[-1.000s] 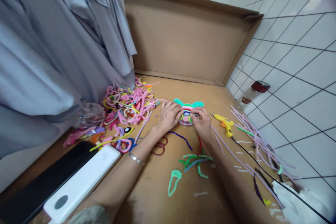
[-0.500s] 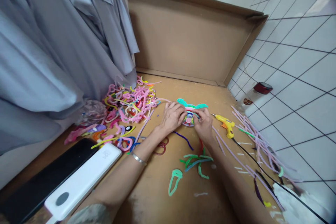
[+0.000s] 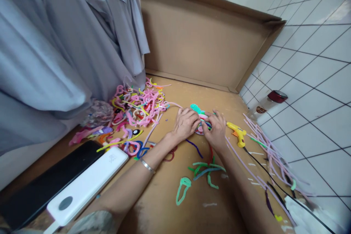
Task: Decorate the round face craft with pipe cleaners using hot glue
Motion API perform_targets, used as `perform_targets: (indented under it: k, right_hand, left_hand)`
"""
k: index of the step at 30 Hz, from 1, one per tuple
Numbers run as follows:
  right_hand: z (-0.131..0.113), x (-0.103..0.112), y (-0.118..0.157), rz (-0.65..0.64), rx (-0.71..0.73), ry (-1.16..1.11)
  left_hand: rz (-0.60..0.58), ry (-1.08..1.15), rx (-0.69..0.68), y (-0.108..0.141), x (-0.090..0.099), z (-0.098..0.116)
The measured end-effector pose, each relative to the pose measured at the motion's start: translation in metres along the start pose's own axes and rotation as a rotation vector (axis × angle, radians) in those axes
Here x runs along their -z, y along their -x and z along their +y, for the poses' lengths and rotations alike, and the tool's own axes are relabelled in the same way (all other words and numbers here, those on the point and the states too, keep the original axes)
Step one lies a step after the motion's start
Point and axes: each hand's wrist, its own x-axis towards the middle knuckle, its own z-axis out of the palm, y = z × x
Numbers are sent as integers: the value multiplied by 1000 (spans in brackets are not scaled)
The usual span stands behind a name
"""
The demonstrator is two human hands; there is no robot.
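A small round pipe-cleaner craft, with pink, white and blue bands and a mint-green lobe on top, lies between my hands. My left hand pinches its left side with bent fingers. On the opposite side, my right hand has thumb and fingers on the craft's edge and covers much of its right part. Below them a dark blue pipe cleaner rests on the table. Nearer to me are several green pipe cleaners and a looped mint-green piece.
A yellow glue gun lies right of my hand, its black cord trailing forward. Lilac pipe cleaners and a red-lidded jar are by the tiled wall. Left are a colourful pipe-cleaner heap, a white power bank and a black slab.
My right hand has shifted over the craft, its fingers now raised across the right green lobe that showed before. My left hand stays at the left side. The whole view has moved slightly.
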Motion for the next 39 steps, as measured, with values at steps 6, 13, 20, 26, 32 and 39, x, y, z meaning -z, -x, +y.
perform_targets:
  k: [6,13,20,26,32,39]
  right_hand:
    - [-2,1,-1,-8,9,-20]
    - [-5,0,0,19,-37,-39]
    - [-6,0,-1,29,-60,-45]
    - [-6,2,-2,5,-70,-45]
    - [-8,1,-1,2,-68,-46]
    - [-11,3,-2,5,-65,-40]
  left_hand:
    - [36,65,53,1,-1,0]
    - [41,110,60,1,-2,-3]
    - [82,32,-30,0,6,-6]
    - [-10,-31,-51,1,7,-5]
    - [-21,-53,-8,0,6,-3]
    - [-2,-77,0,1,4,-2]
